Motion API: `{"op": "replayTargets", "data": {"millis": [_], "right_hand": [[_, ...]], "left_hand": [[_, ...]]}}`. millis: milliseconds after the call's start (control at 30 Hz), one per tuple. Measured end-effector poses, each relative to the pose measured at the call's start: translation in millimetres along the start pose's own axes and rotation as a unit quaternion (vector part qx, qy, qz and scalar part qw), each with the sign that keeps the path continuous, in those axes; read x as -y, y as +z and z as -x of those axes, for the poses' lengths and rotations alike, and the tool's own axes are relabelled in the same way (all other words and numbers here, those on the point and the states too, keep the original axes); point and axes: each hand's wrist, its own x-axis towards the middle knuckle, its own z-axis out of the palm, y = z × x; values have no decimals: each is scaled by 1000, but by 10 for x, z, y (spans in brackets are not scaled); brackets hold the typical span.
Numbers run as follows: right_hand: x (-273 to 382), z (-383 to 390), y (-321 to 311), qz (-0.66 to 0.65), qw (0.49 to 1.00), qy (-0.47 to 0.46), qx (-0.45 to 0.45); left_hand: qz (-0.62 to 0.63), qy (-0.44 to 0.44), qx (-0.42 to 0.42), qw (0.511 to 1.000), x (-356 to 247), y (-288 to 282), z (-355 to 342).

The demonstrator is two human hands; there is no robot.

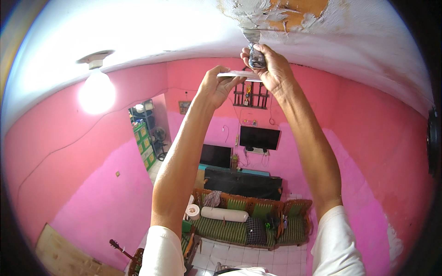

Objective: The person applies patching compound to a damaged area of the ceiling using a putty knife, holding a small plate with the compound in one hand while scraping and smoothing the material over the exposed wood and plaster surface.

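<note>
Both my arms reach up toward the white ceiling (184, 27). My right hand (275, 69) is closed round the handle of a putty knife (252, 37), whose blade tip meets the ceiling at the near side of a rough patch (297, 14). That patch shows bare orange-brown surface ringed by uneven whitish-grey filler. My left hand (214, 88) grips the left edge of a thin, flat white plate (239, 74), held roughly level just below the putty knife. The plate is seen nearly edge-on, so what lies on top of it cannot be made out.
A lit bulb (96, 92) hangs from the ceiling at left. Far below stand a green-striped wooden sofa (221, 230), a matching chair (294, 223) and a guitar (122, 250). Two dark screens (260, 138) and a wooden wall rack (239, 99) are at the pink far wall.
</note>
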Motion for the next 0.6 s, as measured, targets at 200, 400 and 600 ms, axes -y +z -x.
{"op": "replayTargets", "data": {"millis": [200,400,600], "right_hand": [[-130,132,123,13,999,-29,29],[-144,316,190,30,997,-53,55],[-102,607,343,50,995,-67,61]], "left_hand": [[-11,14,-5,1000,6,-63,41],[-6,11,-12,1000,10,-15,172],[-15,33,-2,999,63,48,341]]}}
